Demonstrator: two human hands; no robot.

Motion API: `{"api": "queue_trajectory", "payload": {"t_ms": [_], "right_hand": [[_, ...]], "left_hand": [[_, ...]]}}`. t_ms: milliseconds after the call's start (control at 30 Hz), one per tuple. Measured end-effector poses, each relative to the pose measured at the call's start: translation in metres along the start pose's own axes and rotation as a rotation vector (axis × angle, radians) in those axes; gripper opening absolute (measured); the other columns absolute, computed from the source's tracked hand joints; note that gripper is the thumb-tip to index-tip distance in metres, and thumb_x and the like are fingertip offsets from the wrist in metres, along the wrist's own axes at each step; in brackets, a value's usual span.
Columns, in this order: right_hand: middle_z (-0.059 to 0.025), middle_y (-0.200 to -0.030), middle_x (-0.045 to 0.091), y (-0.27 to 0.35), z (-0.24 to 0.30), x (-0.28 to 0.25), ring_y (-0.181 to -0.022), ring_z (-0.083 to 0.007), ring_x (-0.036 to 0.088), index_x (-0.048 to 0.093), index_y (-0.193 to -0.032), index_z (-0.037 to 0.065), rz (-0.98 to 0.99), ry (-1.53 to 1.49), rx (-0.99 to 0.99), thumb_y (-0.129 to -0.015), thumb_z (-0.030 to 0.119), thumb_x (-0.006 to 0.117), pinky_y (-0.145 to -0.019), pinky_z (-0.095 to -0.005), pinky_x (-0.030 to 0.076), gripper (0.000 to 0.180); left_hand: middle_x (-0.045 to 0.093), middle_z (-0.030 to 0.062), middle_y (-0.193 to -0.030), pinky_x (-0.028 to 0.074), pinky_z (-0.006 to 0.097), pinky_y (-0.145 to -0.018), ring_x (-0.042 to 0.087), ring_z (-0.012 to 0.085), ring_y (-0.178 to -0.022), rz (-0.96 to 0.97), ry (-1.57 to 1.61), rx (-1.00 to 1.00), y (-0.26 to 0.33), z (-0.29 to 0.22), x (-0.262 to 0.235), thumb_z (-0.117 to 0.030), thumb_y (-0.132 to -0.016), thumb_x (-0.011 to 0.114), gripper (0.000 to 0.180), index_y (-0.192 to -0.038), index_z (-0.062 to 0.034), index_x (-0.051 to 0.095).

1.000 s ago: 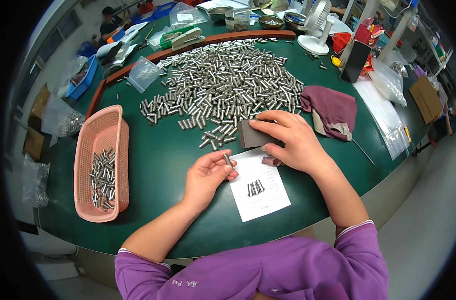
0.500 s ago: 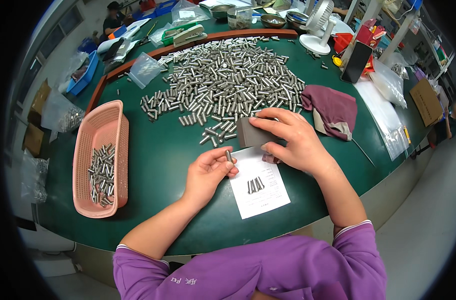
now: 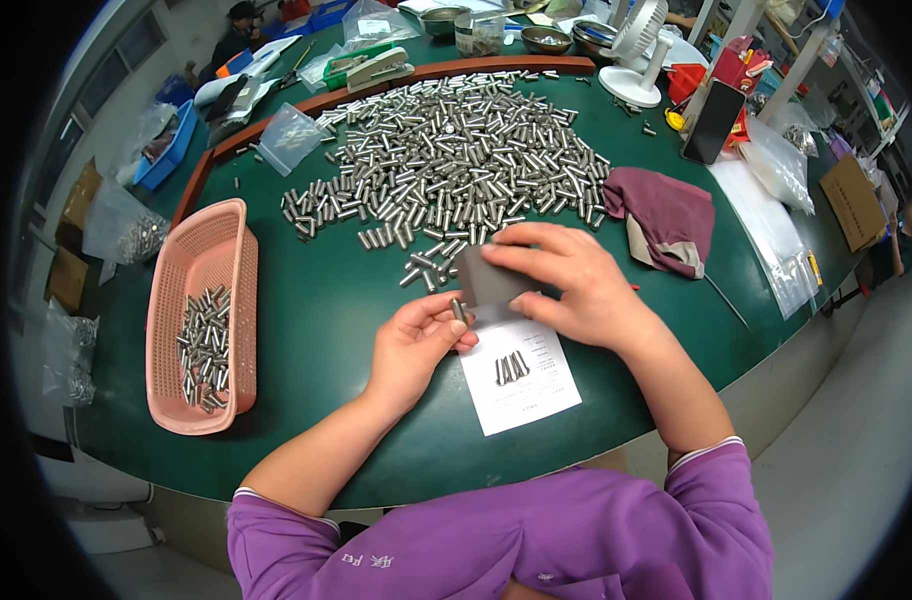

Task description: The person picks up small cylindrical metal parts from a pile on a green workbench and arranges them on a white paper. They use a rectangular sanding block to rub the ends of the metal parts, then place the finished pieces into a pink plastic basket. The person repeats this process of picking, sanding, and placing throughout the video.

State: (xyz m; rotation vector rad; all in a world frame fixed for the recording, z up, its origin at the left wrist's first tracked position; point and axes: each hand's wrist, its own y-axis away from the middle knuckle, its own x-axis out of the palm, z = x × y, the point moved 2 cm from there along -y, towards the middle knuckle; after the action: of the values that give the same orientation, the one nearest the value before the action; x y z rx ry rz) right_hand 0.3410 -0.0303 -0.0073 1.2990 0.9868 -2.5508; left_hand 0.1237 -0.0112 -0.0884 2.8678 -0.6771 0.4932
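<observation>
Between its thumb and fingers, my left hand (image 3: 416,345) pinches a short metal pin (image 3: 459,309), held upright over the paper's upper left corner. My right hand (image 3: 581,285) grips a dark grey-brown block (image 3: 488,278). The block is tilted, and its lower left edge comes right beside the pin; whether they touch I cannot tell. Under both hands lies a white printed sheet (image 3: 531,405) with a few metal pins (image 3: 512,368) lined up on it. Just beyond the block, loose pins (image 3: 431,266) trail off from a big pile of metal pins (image 3: 456,150).
On the left stands a pink basket (image 3: 251,300) holding pins. A maroon cloth (image 3: 666,215) lies right of the pile. A brown wooden rail (image 3: 436,72) borders the pile's far side. Farther right are a white fan (image 3: 634,60), a black phone (image 3: 714,122) and plastic bags (image 3: 776,170).
My right hand has brought the block leftward and tilted it close to the pin. The left hand has stayed almost still, with the pin in its pinch.
</observation>
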Motion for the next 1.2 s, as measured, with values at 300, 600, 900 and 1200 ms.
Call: {"api": "queue_trajectory", "payload": {"t_ms": [300,600,900,1200], "right_hand": [[-0.0038,-0.123,0.059,0.002,-0.014,-0.004,-0.115,-0.0239,0.056,0.062,-0.125,0.015,0.049,0.123,0.057,-0.071,0.009,0.071,-0.094,-0.0403,0.043,0.055],[-0.0046,-0.124,0.06,-0.005,0.02,0.02,-0.114,-0.026,0.058,0.063,-0.127,0.017,-0.002,-0.071,-0.021,-0.069,0.009,0.074,-0.096,-0.0397,0.043,0.059],[-0.0036,-0.123,0.058,0.004,-0.012,-0.006,-0.113,-0.0247,0.057,0.062,-0.125,0.016,0.024,0.098,0.141,-0.071,0.01,0.072,-0.096,-0.041,0.042,0.056],[-0.004,-0.126,0.057,0.004,-0.01,-0.002,-0.114,-0.0265,0.055,0.06,-0.128,0.017,-0.001,0.121,0.143,-0.072,0.012,0.071,-0.097,-0.0422,0.041,0.057]], "left_hand": [[0.066,0.0136,-0.108,0.056,0.029,-0.081,0.067,0.0173,-0.09,0.016,-0.029,-0.02,0.0,-0.004,-0.001,-0.001,-0.096,0.057,0.035,-0.131,0.0039,0.053],[0.066,0.0135,-0.108,0.055,0.029,-0.083,0.066,0.017,-0.092,0.044,-0.079,-0.051,-0.003,0.0,0.0,-0.005,-0.098,0.054,0.035,-0.132,0.0038,0.052],[0.064,0.0091,-0.11,0.053,0.027,-0.084,0.064,0.0126,-0.092,0.018,0.046,-0.051,-0.002,-0.006,-0.002,-0.009,-0.101,0.051,0.039,-0.138,0.0004,0.047],[0.062,0.0134,-0.119,0.052,0.029,-0.09,0.063,0.0158,-0.099,0.061,0.064,-0.072,-0.004,-0.008,-0.004,-0.005,-0.1,0.049,0.042,-0.142,-0.0011,0.042]]}}
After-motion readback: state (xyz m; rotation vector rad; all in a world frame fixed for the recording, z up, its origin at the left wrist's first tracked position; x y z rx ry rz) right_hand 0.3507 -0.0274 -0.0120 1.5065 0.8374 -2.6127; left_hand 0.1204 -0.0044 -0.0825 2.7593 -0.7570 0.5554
